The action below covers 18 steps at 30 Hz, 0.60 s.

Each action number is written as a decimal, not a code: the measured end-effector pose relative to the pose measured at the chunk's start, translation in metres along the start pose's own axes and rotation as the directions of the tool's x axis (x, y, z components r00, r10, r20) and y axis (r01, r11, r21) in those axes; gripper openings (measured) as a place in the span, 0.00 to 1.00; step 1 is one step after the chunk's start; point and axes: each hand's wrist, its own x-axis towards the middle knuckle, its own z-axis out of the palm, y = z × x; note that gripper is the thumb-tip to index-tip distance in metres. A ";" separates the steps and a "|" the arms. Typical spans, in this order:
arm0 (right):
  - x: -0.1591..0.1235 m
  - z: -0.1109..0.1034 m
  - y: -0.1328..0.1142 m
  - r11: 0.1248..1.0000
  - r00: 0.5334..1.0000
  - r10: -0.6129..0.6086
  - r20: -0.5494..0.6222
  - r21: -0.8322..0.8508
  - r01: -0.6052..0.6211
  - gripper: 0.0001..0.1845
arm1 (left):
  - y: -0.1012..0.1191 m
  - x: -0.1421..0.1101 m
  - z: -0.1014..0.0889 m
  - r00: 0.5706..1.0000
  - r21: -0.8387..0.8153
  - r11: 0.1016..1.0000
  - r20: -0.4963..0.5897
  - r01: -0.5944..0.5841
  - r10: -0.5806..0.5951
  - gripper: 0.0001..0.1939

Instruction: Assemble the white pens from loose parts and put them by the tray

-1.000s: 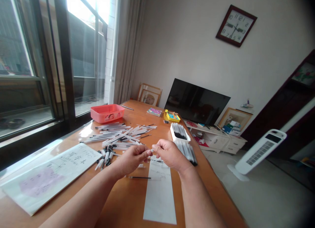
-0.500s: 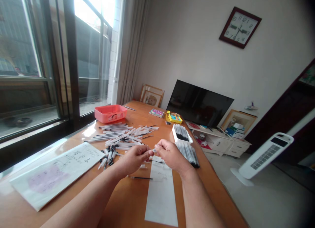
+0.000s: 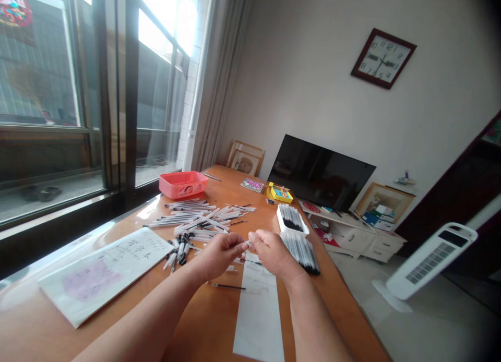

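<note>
Both forearms come in from 6 o'clock over the orange-brown wooden table (image 3: 211, 325). Left hand (image 3: 221, 256) and right hand (image 3: 273, 253) meet at the fingertips, narrowly pinched, holding a short pale pen piece (image 3: 248, 243) between them, just above the table. The piece is too small to make out in detail.

Directly under the hands, at 6 o'clock, lies a long white paper strip (image 3: 258, 315) with faint handwriting. A single black-tipped pen refill (image 3: 228, 286) lies just left of it, near the left wrist.

At 10 o'clock, just beyond the left hand, is a small heap of black-and-clear pen parts (image 3: 180, 250). Further left, an open copybook (image 3: 105, 273) lies with a pink patch on its page. At 11 o'clock, a loose spread of clear pens (image 3: 199, 218) runs toward the window.

At 1 o'clock, just beyond the right hand, lies a neat row of black-tipped pens (image 3: 300, 253), side by side. Beyond them, a white tray (image 3: 291, 218) holds more pens, packed upright or tilted, tips down.

Far end of the table: a pink plastic basket (image 3: 183, 184) at 11 o'clock, a small booklet (image 3: 251, 185) and a yellow box (image 3: 279, 193) near 12. Past the table edge, a dark flat-screen TV (image 3: 321, 173) leans on the wall, with a wall clock (image 3: 383, 58) above it.
</note>
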 end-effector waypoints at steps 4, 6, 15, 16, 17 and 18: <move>0.004 0.002 -0.001 0.999 0.999 0.044 -0.016 0.029 -0.044 0.29 | 0.000 0.000 0.001 1.000 -0.013 1.000 -0.016 -0.021 0.021 0.23; 0.007 0.000 -0.004 0.996 0.997 0.069 -0.028 0.063 -0.067 0.28 | -0.002 0.000 0.001 1.000 -0.027 1.000 -0.026 -0.016 0.015 0.23; 0.002 -0.014 -0.017 0.999 0.999 0.010 0.044 0.033 -0.012 0.16 | 0.005 -0.002 0.002 0.999 -0.045 0.999 -0.046 -0.026 0.024 0.23; -0.001 -0.013 -0.015 0.999 0.999 0.015 0.033 0.045 -0.016 0.16 | 0.007 -0.003 0.003 0.999 -0.036 0.999 -0.037 -0.018 0.017 0.23; -0.004 -0.012 -0.012 0.998 1.000 0.021 0.017 0.061 -0.022 0.16 | 0.009 -0.004 0.004 1.000 -0.026 1.000 -0.024 -0.007 0.006 0.24; -0.008 -0.010 -0.009 0.997 1.000 0.029 -0.004 0.078 -0.029 0.16 | 0.011 -0.006 0.005 1.000 -0.017 1.000 -0.007 0.009 -0.009 0.24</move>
